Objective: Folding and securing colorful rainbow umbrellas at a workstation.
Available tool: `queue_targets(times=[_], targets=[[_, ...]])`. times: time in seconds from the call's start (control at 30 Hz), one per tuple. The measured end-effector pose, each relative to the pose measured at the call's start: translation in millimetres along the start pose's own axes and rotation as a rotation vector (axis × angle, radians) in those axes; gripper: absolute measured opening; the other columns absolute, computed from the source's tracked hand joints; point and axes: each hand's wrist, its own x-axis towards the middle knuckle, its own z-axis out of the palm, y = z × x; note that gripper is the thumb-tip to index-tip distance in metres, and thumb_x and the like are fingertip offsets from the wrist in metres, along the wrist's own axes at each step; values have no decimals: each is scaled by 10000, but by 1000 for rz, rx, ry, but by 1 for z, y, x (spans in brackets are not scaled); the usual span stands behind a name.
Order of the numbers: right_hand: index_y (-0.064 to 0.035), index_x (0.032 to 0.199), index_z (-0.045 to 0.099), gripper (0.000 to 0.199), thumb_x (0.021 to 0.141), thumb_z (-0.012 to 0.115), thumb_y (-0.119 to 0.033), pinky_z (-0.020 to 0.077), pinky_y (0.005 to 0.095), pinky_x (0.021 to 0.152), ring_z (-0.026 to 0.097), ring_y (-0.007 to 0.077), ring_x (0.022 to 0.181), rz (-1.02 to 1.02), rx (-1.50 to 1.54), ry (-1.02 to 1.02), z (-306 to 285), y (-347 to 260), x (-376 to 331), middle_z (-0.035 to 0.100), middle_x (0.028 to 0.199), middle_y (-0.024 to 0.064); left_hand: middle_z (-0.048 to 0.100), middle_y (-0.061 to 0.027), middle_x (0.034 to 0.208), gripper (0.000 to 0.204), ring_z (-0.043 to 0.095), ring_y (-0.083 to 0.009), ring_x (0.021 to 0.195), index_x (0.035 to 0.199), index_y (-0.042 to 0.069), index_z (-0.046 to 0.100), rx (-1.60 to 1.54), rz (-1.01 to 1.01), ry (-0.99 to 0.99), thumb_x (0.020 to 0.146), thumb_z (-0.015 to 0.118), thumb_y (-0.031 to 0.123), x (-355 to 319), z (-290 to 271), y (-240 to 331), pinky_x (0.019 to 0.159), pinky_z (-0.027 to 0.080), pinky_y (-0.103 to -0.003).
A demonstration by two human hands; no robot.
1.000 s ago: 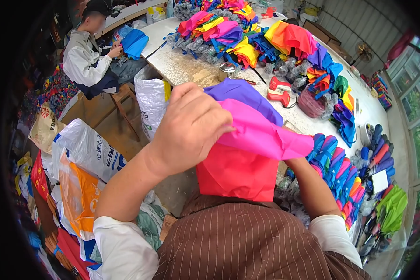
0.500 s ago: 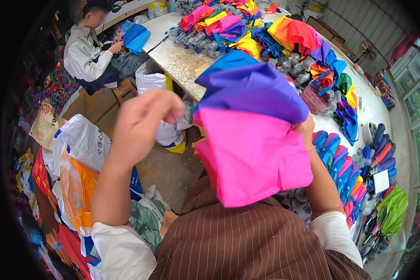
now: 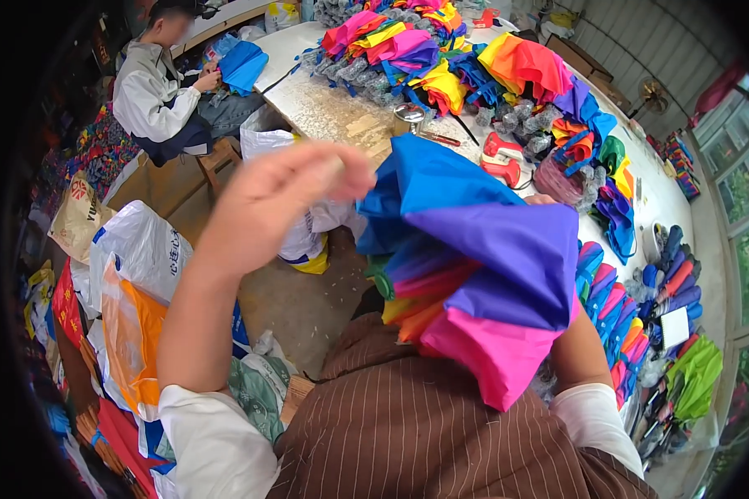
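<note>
A partly folded rainbow umbrella (image 3: 499, 258) fills the space before my chest. Its blue, purple and pink panels hang in loose flaps, with red, orange and yellow folds bunched between them. A small round green end piece (image 3: 383, 285) shows at its left side. My right hand (image 3: 543, 200) grips the umbrella from behind; fabric covers most of it, and only a bit shows above the purple panel. To the left of the blue panel, my left hand (image 3: 304, 187) is raised, somewhat blurred, its fingers stretched toward the cloth and holding nothing.
Colourful umbrellas (image 3: 416, 50) lie heaped on the white table (image 3: 333, 108). A metal tin (image 3: 409, 119) and a red-and-white tool (image 3: 502, 158) lie beyond my umbrella. Folded umbrellas (image 3: 612, 291) line the right. Plastic bags (image 3: 146, 249) stand left. A co-worker (image 3: 154, 91) sits far left, handling a blue umbrella.
The umbrella has turned and shifted right, so its inner folds and green end piece show more. The pink panel has swung lower. My left hand has moved up and right.
</note>
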Motion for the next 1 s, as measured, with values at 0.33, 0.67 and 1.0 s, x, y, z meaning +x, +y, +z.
queue_targets(times=[0.33, 0.67, 1.0], targets=[[-45, 1127, 629, 394, 786, 660, -241, 475, 428, 860, 615, 323, 955, -455, -138, -439, 28, -180, 39, 661, 986, 133, 505, -97, 1375, 501, 462, -210, 1283, 1374, 20, 455, 10, 276, 372, 933, 599, 211, 37, -32, -37, 1078, 341, -332], [-78, 1453, 302, 536, 1006, 392, -359, 433, 399, 1020, 516, 295, 1207, 791, 1573, -235, 31, -161, 17, 447, 1378, 190, 627, -119, 1102, 504, 562, -160, 1037, 1226, 37, 566, 255, 269, -243, 870, 683, 374, 19, 5, -21, 890, 462, -294], [-62, 1393, 358, 503, 961, 447, -303, 453, 395, 965, 540, 283, 1129, 860, 1405, -236, 28, -138, 1, 488, 1288, 183, 587, -13, 772, 200, 543, -97, 681, 990, 38, 599, -311, 288, 286, 933, 628, 228, 11, -35, -33, 635, 466, -247]])
